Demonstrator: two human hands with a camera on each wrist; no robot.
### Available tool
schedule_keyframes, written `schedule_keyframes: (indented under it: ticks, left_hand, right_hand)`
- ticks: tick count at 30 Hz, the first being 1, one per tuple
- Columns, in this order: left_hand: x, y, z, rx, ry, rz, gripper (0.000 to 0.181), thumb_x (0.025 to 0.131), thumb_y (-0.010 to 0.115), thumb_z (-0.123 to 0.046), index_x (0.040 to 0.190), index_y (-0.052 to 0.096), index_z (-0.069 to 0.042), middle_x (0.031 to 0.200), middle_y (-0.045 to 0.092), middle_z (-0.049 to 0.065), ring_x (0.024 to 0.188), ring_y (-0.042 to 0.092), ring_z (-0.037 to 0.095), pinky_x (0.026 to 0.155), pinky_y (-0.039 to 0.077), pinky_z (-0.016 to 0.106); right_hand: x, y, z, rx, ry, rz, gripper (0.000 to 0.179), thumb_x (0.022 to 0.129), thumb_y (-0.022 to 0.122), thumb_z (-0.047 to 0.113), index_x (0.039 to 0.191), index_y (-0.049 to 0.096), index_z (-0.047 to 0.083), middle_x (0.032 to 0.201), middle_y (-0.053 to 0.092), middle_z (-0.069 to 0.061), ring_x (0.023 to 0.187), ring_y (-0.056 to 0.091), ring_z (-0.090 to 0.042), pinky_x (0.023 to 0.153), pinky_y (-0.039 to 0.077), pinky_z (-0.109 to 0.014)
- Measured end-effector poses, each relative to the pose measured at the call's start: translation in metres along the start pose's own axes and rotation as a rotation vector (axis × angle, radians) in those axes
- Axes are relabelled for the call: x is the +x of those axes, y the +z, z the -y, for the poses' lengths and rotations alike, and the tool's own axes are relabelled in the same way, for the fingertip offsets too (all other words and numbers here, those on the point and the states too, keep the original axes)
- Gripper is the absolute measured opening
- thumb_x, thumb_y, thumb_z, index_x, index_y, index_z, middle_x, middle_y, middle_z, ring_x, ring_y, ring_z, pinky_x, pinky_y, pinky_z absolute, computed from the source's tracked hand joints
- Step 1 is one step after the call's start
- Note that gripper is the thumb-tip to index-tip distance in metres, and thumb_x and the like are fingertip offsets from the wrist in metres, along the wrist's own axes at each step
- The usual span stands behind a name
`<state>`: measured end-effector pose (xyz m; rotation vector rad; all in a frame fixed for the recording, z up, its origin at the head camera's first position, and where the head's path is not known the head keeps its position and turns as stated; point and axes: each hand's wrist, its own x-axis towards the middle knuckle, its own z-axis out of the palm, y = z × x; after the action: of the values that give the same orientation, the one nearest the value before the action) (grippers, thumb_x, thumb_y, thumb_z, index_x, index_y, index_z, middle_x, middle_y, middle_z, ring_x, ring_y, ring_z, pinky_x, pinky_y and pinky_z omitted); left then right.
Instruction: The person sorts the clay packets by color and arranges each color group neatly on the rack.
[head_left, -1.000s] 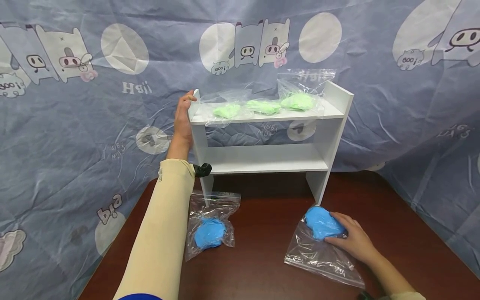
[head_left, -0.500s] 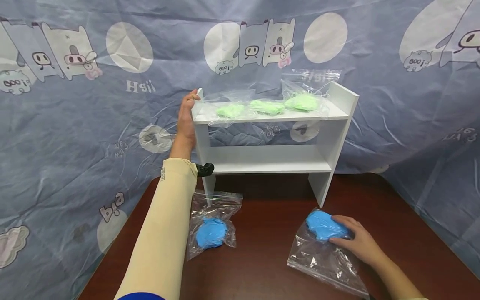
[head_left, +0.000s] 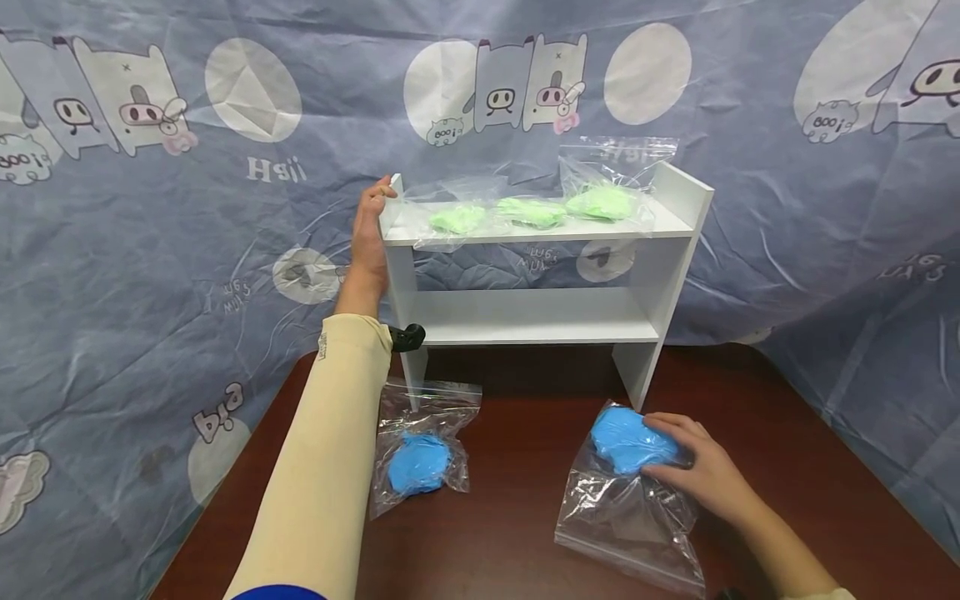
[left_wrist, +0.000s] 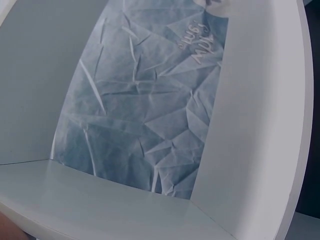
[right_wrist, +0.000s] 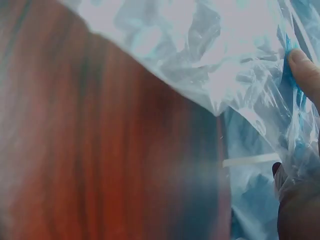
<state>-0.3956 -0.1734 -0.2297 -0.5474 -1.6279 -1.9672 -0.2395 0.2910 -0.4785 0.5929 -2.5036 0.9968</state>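
Cloth [head_left: 157,242] hangs behind everything, pig print. Tabletop [head_left: 517,533] is dark red-brown.

Sleeve [head_left: 322,442], cream, comes up along the tabletop's left edge to the left hand [head_left: 367,237]. That hand grips the shelf's left side panel, fingers [head_left: 381,190] bent over its top edge. Left wrist view: mostly boards of the shelf [head_left: 532,317] and cloth, bit of hand in the lower left corner.

Left bag [head_left: 418,463]: clear zip bag, blue lump inside, flat on the tabletop toward its left edge, at the shelf's left foot.

Shelf is white, two boards, upright near the tabletop's back edge. Top board, left to right: left green bag [head_left: 457,219], film over the board's front edge; middle green bag [head_left: 531,212]; right green bag [head_left: 602,202], zip end standing up. Green lumps lie nearly in a row.

Right bag [head_left: 628,442]: same type, blue lump at the far end, zip end toward the tabletop's front. Sits just in front of the shelf's right foot. Can't tell if it's resting or slightly raised.

Right hand [head_left: 701,467] pinches its blue lump from the right, thumb near side, fingers far side. Right wrist view: thumb on film, tabletop blurred.
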Motion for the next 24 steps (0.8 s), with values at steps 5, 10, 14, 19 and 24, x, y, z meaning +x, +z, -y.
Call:
schedule_keyframes:
  ticks: [5,10,14,19,24]
  left_hand:
    - [-0.01,0.005,-0.013,-0.004,0.001,0.008,0.02,0.096,0.036,-0.023,0.102,0.052,-0.012,0.163,0.029,0.015,0.149,0.029,0.024,0.113,0.029,0.029]
    - [0.0,-0.003,0.002,-0.001,0.004,-0.002,0.02,0.096,0.037,-0.026,0.102,0.052,-0.016,0.163,0.031,0.009,0.148,0.029,0.022,0.113,0.03,0.031]
    - [-0.002,-0.001,-0.002,0.006,0.003,0.006,0.019,0.095,0.036,-0.025,0.103,0.051,-0.017,0.164,0.029,0.012,0.149,0.028,0.023,0.117,0.027,0.037]
    - [-0.012,0.006,-0.017,0.01,-0.003,0.016,0.016,0.095,0.036,-0.025,0.097,0.052,-0.023,0.163,0.028,0.013,0.148,0.029,0.024,0.118,0.027,0.04]
    - [-0.012,0.007,-0.019,0.02,-0.005,0.017,0.017,0.096,0.036,-0.025,0.099,0.052,-0.021,0.163,0.029,0.012,0.149,0.028,0.023,0.119,0.026,0.04]
  right_hand:
    - [0.008,-0.005,0.015,0.044,-0.016,-0.022,0.068,0.07,0.09,0.017,0.132,0.064,0.014,0.136,0.057,-0.004,0.125,0.036,0.014,0.093,0.028,0.001]
    - [0.021,-0.011,0.035,0.085,-0.051,-0.053,0.069,0.069,0.09,0.01,0.133,0.063,0.014,0.138,0.056,-0.003,0.126,0.039,0.011,0.095,0.03,0.001]
    - [0.032,-0.017,0.046,0.076,-0.07,-0.064,0.071,0.068,0.091,0.01,0.133,0.063,0.013,0.138,0.055,-0.003,0.128,0.039,0.01,0.096,0.03,0.001]
    - [0.043,-0.023,0.057,0.062,-0.067,-0.086,0.07,0.069,0.09,0.011,0.133,0.064,0.015,0.138,0.056,-0.004,0.128,0.037,0.011,0.097,0.026,0.0]
    - [0.056,-0.027,0.064,0.069,-0.085,-0.163,0.069,0.068,0.09,0.006,0.132,0.064,0.012,0.135,0.057,-0.008,0.127,0.037,0.01,0.097,0.025,0.0]
